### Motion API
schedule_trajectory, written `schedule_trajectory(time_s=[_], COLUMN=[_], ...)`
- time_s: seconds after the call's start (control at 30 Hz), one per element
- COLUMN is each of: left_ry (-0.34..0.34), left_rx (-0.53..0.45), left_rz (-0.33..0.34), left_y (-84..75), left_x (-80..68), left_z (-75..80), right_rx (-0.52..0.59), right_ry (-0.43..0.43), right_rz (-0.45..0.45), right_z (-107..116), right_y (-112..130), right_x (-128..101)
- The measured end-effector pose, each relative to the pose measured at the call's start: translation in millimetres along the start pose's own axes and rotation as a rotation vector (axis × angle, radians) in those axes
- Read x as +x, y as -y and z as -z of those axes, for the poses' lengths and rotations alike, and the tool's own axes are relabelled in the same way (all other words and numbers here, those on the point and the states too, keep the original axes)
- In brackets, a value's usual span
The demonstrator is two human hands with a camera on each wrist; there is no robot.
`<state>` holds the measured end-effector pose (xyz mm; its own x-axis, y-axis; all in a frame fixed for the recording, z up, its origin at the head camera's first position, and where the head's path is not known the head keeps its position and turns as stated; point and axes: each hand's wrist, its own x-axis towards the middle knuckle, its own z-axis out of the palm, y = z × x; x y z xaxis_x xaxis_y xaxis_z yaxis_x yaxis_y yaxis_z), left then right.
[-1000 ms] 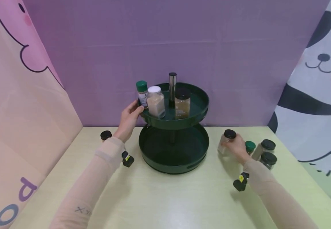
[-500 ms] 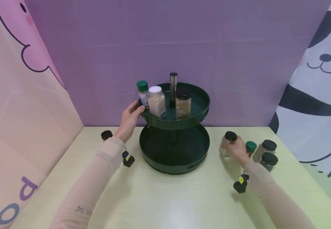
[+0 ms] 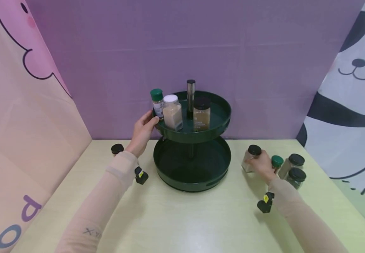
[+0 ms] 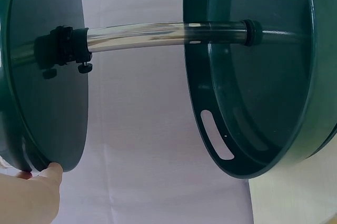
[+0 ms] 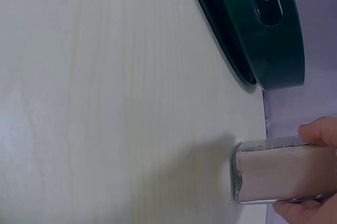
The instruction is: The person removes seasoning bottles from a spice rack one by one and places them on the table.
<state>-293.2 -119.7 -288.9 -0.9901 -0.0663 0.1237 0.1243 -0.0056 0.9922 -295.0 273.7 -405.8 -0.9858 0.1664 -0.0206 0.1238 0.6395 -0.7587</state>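
Evidently the step in hand is the handling of a clear, square-sided jar with a round black lid and pale brownish contents (image 3: 248,164), pinched between thumb and fingers of the right hand (image 3: 260,165). It stands upright, right of the lower dark green round tray (image 3: 185,186) and apart from it, toward the back edge of the pale wood-grained tabletop (image 3: 182,218); whether its base touches the surface I cannot tell. The left hand (image 3: 143,131) grips the left rim of the upper dark green round tray (image 3: 198,137), probably steadying it. Moving the jar would call for a firm pinch and a level lift.

Behind the right wrist, a green-lidded bottle (image 3: 276,162) and two black-lidded jars (image 3: 296,161) (image 3: 297,175) crowd the tabletop's right side. On the upper tray, a small green-lidded bottle (image 3: 157,104), a white-lidded jar with pale contents (image 3: 172,114) and a black-lidded jar with brown contents (image 3: 201,117) line the left and front rim, so those stretches leave little room. A shiny metal pole (image 3: 190,95) occupies the centre. Another black-lidded jar (image 3: 117,149) is partly hidden behind the left forearm.
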Motion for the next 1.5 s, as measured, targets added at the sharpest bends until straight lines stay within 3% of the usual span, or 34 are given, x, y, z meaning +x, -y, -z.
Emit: schedule_trajectory(time_s=[1.1, 1.5], left_ry=[0.005, 0.001], left_rx=[0.017, 0.016], left_rz=[0.01, 0.021], left_y=[-1.2, -2.4], left_x=[-1.2, -2.0], left_z=[0.2, -0.3], right_rx=[0.021, 0.018], right_ry=[0.001, -0.022], right_rz=[-0.031, -0.014], right_z=[-4.2, 3.8], right_y=[-0.2, 6.5], right_x=[-4.8, -1.9])
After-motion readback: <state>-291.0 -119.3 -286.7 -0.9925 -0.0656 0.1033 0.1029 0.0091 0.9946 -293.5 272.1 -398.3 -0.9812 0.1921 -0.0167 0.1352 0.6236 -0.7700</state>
